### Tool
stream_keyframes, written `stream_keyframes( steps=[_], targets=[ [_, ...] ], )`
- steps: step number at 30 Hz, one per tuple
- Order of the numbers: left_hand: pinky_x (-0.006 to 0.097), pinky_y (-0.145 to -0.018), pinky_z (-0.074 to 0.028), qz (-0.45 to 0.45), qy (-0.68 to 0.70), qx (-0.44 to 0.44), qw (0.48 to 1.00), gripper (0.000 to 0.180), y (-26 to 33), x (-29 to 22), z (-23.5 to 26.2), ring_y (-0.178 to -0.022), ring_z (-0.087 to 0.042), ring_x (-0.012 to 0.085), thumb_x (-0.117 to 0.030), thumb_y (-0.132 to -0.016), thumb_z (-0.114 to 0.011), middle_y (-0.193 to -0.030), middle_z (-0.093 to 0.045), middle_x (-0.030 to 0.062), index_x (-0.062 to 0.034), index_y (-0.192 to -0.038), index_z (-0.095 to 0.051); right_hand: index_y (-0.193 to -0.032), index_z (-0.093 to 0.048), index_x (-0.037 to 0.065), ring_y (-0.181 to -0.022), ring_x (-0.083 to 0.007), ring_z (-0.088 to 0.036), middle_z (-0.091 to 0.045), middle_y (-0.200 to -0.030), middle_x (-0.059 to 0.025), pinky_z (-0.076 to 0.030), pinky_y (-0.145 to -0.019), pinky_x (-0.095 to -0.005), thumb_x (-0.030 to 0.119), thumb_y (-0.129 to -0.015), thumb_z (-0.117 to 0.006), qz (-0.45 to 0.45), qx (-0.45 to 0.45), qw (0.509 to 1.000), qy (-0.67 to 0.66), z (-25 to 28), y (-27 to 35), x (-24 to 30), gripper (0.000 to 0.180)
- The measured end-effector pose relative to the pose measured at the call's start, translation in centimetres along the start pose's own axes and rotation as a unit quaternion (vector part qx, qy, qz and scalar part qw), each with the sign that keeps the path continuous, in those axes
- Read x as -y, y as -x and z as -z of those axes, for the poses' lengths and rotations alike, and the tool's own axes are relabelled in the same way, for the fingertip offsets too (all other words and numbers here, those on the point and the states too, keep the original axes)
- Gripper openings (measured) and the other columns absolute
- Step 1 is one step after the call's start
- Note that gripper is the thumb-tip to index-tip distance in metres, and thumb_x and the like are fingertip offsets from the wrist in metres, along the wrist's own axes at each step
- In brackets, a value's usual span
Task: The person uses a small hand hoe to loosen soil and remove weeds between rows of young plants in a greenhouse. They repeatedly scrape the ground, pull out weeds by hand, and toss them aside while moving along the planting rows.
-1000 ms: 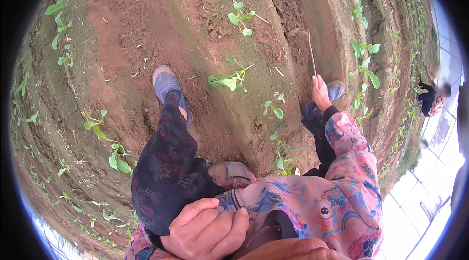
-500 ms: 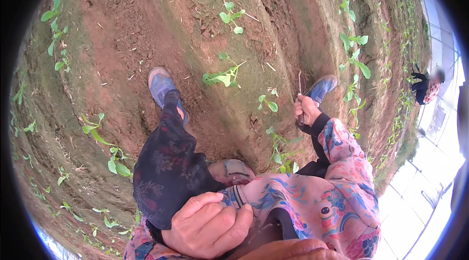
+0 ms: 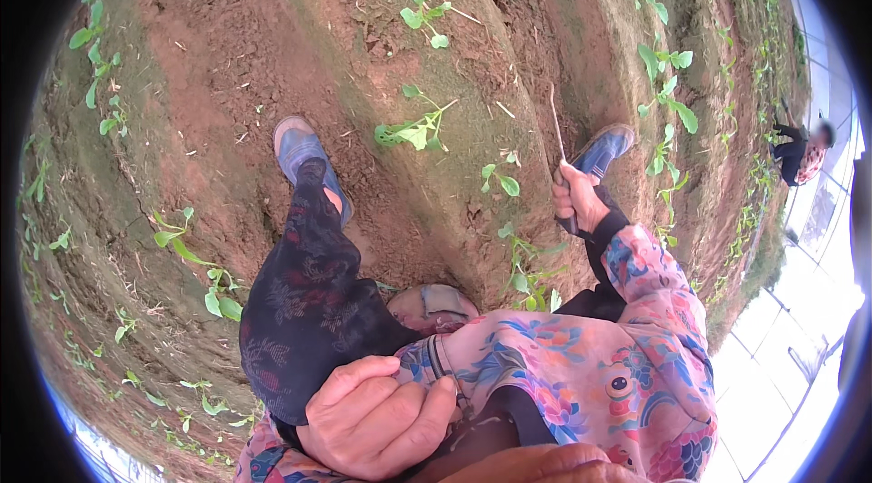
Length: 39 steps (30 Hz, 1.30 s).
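Note:
My right hand (image 3: pixel 581 196), beside my right shoe, is wrapped around the dark handle of a hand tool. The tool's thin, slightly curved metal blade (image 3: pixel 556 118) points away from me, over the soil. Nearest to it is a small green seedling (image 3: pixel 501 180) on the left. My left hand (image 3: pixel 380 415) lies at my lap with its fingers curled, close to the open jacket's zipper (image 3: pixel 436 358). The inside of its fingers is hidden. A larger seedling with holed leaves (image 3: pixel 413 133) grows on the ridge between my feet.
My left shoe (image 3: pixel 300 149) stands in a reddish furrow, my right shoe (image 3: pixel 607 149) in another. Leafy plants (image 3: pixel 670 102) line the row at right, and more seedlings (image 3: pixel 191 247) grow at left. A person (image 3: pixel 804 154) bends at the far right beside pale paving (image 3: pixel 763 365).
My right hand has tilted the tool, so more of its blade shows, reaching farther forward. My left hand keeps its curled pose. The view has shifted slightly.

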<state>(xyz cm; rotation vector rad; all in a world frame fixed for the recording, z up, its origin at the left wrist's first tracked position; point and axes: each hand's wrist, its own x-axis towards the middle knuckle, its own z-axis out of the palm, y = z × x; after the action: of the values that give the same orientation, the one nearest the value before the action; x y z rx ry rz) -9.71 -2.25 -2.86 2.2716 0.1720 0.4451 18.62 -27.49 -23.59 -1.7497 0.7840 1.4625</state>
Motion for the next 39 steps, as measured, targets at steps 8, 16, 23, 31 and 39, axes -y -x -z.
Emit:
stream_keyframes(
  steps=[8,16,23,31,39],
  targets=[
    [0.025,-0.067,-0.048,-0.012,0.036,0.018,0.999,0.02,0.4,-0.4,-0.4,-0.053,-0.046,0.0094,-0.012,-0.064,-0.064,-0.062,-0.045,-0.0029,-0.0081,-0.083,-0.065,-0.072,-0.037,0.014,-0.04,-0.0055,-0.023,-0.029,-0.054,0.0053,-0.019,-0.032,-0.0214,0.034,-0.096,-0.035,0.002,0.024,0.993,-0.113,2.0,-0.6,-0.2,0.031],
    [0.024,-0.066,-0.047,-0.002,0.021,0.006,1.0,0.019,1.0,-0.2,0.1,-0.054,-0.047,0.0091,-0.011,-0.063,-0.063,-0.063,-0.046,-0.0031,-0.0086,-0.082,-0.065,-0.072,-0.035,0.016,-0.039,-0.007,-0.023,-0.028,-0.054,0.0049,-0.018,-0.034,-0.0219,0.046,-0.092,-0.036,0.001,-0.012,1.0,-0.014,0.5,3.9,-3.8,0.036],
    [0.025,-0.069,-0.046,-0.006,0.033,0.029,0.999,0.019,1.0,-0.5,0.2,-0.054,-0.046,0.0088,-0.012,-0.063,-0.064,-0.063,-0.046,-0.0034,-0.0091,-0.082,-0.065,-0.077,-0.036,0.015,-0.044,-0.0072,-0.025,-0.031,-0.058,0.0046,-0.022,-0.038,-0.0232,0.043,-0.092,-0.037,0.098,0.068,0.993,-0.017,-2.6,0.5,-0.7,0.032],
    [0.028,-0.067,-0.047,0.001,0.001,0.04,0.999,0.024,1.4,-1.2,0.6,-0.053,-0.047,0.011,-0.022,-0.068,-0.069,-0.062,-0.047,-0.0024,-0.0062,-0.086,-0.064,-0.093,-0.051,0.0,-0.071,-0.0344,-0.057,-0.06,-0.074,-0.0154,-0.045,-0.07,-0.0407,0.039,-0.094,-0.039,0.409,-0.196,0.809,0.373,3.7,-3.9,-7.6,0.041],
    [0.036,-0.065,-0.045,0.013,-0.043,0.033,0.998,0.034,2.7,-2.1,0.4,-0.06,-0.053,0.0243,-0.028,-0.068,-0.071,-0.065,-0.054,0.0055,-0.0019,-0.088,-0.062,-0.089,-0.045,0.004,-0.078,-0.0487,-0.051,-0.052,-0.074,-0.0283,-0.038,-0.063,-0.0511,0.031,-0.094,-0.04,0.447,-0.202,0.756,0.434,5.5,-1.2,-10.2,0.028]
  ],
)
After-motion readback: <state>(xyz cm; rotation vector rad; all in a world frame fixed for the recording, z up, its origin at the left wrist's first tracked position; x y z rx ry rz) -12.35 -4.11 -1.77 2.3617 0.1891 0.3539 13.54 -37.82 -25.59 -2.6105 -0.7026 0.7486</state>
